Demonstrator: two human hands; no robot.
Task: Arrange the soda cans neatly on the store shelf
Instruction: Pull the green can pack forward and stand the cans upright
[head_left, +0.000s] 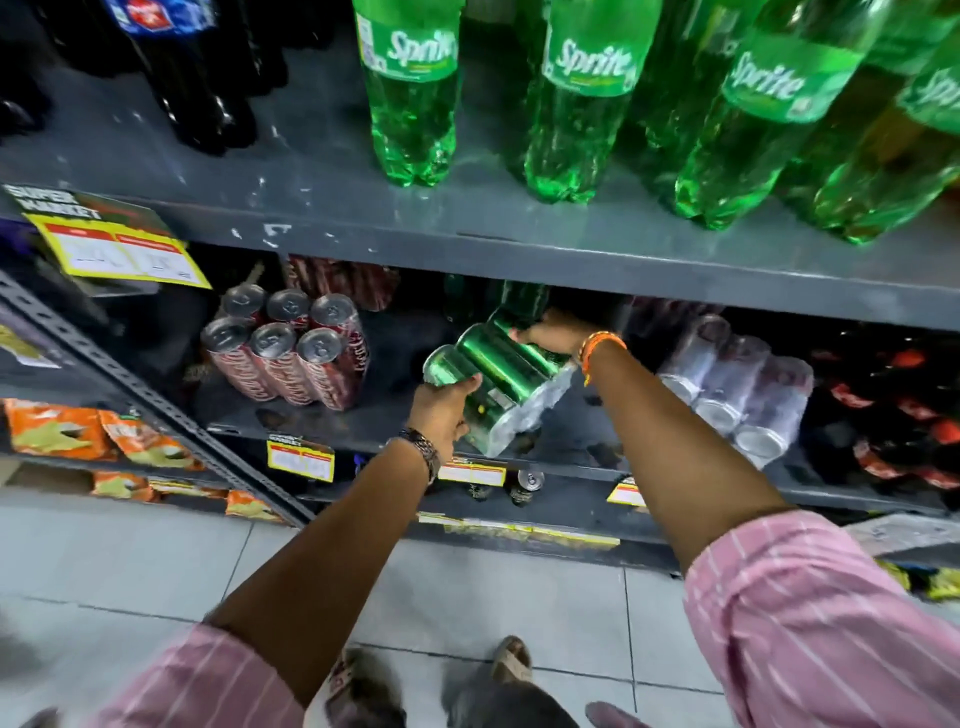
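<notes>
Shrink-wrapped green soda cans form a tilted pack, silver ends showing, held above the grey middle shelf. Left hand clamps its near end, right hand its far end, beside a red can six-pack.

Pink white-striped sleeves rolled above elbows; metal watch on left wrist; orange thread band on right wrist; sandals at 6 o'clock.
</notes>
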